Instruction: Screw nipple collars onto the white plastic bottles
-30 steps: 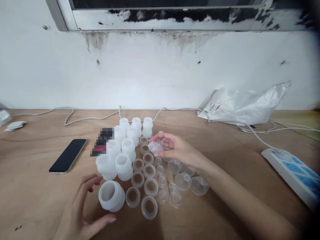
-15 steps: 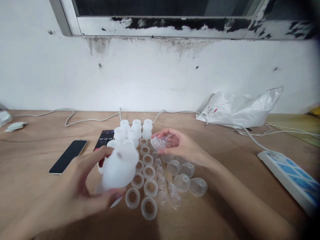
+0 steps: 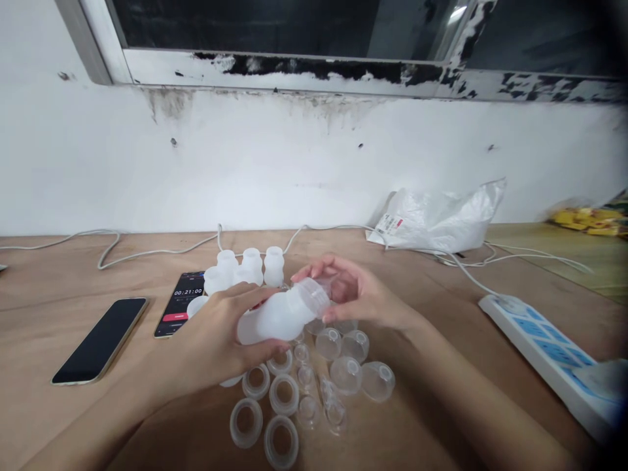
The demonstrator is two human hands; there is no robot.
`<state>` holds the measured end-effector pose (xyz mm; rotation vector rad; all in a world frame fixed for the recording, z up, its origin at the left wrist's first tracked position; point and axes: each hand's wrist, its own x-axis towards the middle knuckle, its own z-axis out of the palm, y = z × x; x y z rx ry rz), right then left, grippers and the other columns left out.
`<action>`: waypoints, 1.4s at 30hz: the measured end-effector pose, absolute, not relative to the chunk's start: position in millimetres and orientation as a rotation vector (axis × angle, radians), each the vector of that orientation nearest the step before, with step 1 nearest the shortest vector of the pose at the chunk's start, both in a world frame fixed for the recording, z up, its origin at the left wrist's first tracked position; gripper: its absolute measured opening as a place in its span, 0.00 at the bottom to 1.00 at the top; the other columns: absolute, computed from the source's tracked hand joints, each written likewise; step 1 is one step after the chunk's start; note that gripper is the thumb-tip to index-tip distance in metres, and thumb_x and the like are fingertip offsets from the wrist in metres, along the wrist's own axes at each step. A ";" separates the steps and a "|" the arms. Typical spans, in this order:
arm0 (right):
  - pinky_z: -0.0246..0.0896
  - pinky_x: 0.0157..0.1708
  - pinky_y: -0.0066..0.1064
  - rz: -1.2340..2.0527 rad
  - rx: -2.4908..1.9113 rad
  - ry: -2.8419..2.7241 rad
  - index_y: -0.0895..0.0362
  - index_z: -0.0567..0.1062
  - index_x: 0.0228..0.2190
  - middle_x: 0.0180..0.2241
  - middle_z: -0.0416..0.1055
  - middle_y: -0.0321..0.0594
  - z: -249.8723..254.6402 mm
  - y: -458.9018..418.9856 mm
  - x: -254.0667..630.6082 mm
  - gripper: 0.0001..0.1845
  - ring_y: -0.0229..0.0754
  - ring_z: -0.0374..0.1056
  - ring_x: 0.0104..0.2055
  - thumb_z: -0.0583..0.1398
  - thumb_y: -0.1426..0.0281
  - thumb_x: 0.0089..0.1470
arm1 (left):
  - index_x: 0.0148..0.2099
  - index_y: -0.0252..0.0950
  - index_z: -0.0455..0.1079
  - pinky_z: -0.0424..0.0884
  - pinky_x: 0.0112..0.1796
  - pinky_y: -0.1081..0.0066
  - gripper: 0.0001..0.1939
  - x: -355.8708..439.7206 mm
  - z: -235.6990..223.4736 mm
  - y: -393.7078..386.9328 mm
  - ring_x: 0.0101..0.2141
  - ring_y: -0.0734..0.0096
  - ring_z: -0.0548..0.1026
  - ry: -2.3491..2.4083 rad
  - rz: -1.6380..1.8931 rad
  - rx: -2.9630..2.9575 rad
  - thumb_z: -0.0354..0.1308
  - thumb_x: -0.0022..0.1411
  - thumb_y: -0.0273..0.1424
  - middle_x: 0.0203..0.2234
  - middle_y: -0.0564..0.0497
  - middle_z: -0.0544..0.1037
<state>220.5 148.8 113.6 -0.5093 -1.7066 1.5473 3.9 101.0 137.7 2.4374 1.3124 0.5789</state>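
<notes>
A white baby bottle lies tilted in my left hand, its neck pointing up to the right. My right hand has its fingers around a clear bottle top, whose ribbed collar is at the bottle's mouth. Whether the threads have caught, I cannot tell. Below my hands are clear screw rings in rows, small clear teats and several clear domed caps. More white bottles stand behind my left hand, some partly hidden by it.
Two phones lie at the left, a dark one and one showing a timer. A white cable runs along the wall. At the right are a plastic bag, a power strip and yellow packets.
My left hand has brought the bottle to the right and tipped its mouth toward my right hand. The clear top now meets the bottle's mouth. The camera view has shifted.
</notes>
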 end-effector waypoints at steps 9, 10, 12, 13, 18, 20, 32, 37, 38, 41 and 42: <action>0.61 0.44 0.32 1.276 -0.652 -1.940 0.52 0.67 0.40 0.46 0.61 0.38 106.0 147.5 220.1 0.20 0.40 0.60 0.49 0.63 0.74 0.43 | 0.52 0.38 0.62 0.65 0.38 0.65 0.23 -1.8 131.2 110.7 0.39 0.61 0.69 1.337 0.575 2.636 0.54 0.55 0.40 0.38 0.48 0.72; 0.60 0.45 0.32 1.236 -0.658 -1.951 0.51 0.67 0.41 0.46 0.61 0.38 104.6 147.6 219.5 0.20 0.39 0.60 0.49 0.63 0.74 0.44 | 0.52 0.37 0.62 0.65 0.38 0.65 0.23 -2.1 131.0 111.0 0.38 0.62 0.69 1.342 0.576 2.632 0.53 0.55 0.40 0.38 0.48 0.71; 0.60 0.45 0.33 1.140 -0.674 -1.983 0.50 0.68 0.40 0.45 0.61 0.37 103.0 147.4 218.1 0.18 0.39 0.60 0.49 0.62 0.73 0.45 | 0.53 0.37 0.61 0.66 0.36 0.67 0.24 -3.0 130.8 111.4 0.36 0.64 0.70 1.355 0.574 2.610 0.53 0.56 0.40 0.38 0.48 0.71; 0.61 0.45 0.33 1.089 -0.680 -2.002 0.50 0.68 0.40 0.45 0.61 0.37 102.8 147.1 217.5 0.17 0.39 0.61 0.48 0.62 0.73 0.45 | 0.53 0.37 0.61 0.66 0.34 0.68 0.24 -3.6 130.4 111.6 0.35 0.65 0.71 1.359 0.572 2.600 0.53 0.56 0.41 0.39 0.48 0.71; 0.63 0.43 0.34 0.959 -0.726 -2.061 0.51 0.69 0.38 0.44 0.64 0.38 104.0 146.6 215.2 0.15 0.41 0.62 0.48 0.63 0.71 0.45 | 0.54 0.39 0.59 0.67 0.32 0.68 0.25 -7.6 124.5 116.3 0.34 0.65 0.72 1.358 0.561 2.616 0.53 0.56 0.40 0.40 0.49 0.71; 0.63 0.42 0.34 0.955 -0.777 -2.049 0.51 0.69 0.38 0.43 0.65 0.37 104.0 146.6 214.3 0.17 0.41 0.63 0.47 0.64 0.70 0.43 | 0.53 0.37 0.60 0.68 0.34 0.68 0.25 -8.4 122.1 118.5 0.36 0.64 0.72 1.360 0.605 2.620 0.55 0.55 0.40 0.40 0.48 0.71; 0.66 0.27 0.29 1.193 -0.994 -1.849 0.57 0.68 0.29 0.27 0.71 0.36 99.4 146.8 205.7 0.17 0.37 0.70 0.27 0.62 0.57 0.42 | 0.50 0.34 0.63 0.68 0.39 0.69 0.21 -7.8 117.3 118.3 0.39 0.66 0.71 1.310 0.744 2.761 0.57 0.54 0.35 0.42 0.48 0.70; 0.60 0.15 0.25 1.416 -1.152 -1.773 0.58 0.64 0.18 0.15 0.67 0.36 95.1 139.7 198.8 0.29 0.34 0.65 0.14 0.48 0.46 0.50 | 0.50 0.34 0.64 0.69 0.39 0.69 0.21 -3.9 117.1 117.0 0.39 0.65 0.71 1.320 0.706 2.735 0.58 0.54 0.34 0.42 0.47 0.70; 0.59 0.15 0.25 1.418 -1.172 -1.784 0.59 0.64 0.16 0.14 0.67 0.37 95.3 138.6 198.4 0.31 0.34 0.64 0.14 0.47 0.45 0.49 | 0.49 0.34 0.64 0.69 0.39 0.69 0.21 -3.8 117.4 117.2 0.39 0.65 0.71 1.323 0.693 2.716 0.58 0.54 0.35 0.42 0.48 0.70; 0.59 0.16 0.26 1.435 -1.169 -1.873 0.60 0.66 0.14 0.15 0.68 0.41 97.9 139.4 201.8 0.37 0.34 0.64 0.15 0.40 0.43 0.50 | 0.50 0.36 0.64 0.68 0.40 0.67 0.20 -6.0 118.9 118.4 0.40 0.64 0.71 1.307 0.697 2.673 0.57 0.54 0.36 0.42 0.48 0.71; 0.59 0.18 0.26 1.439 -1.159 -1.919 0.61 0.68 0.15 0.16 0.68 0.42 99.1 140.9 204.4 0.39 0.34 0.65 0.16 0.38 0.44 0.51 | 0.50 0.37 0.63 0.68 0.40 0.66 0.20 -7.2 119.7 118.8 0.40 0.64 0.71 1.299 0.702 2.662 0.56 0.54 0.36 0.42 0.48 0.71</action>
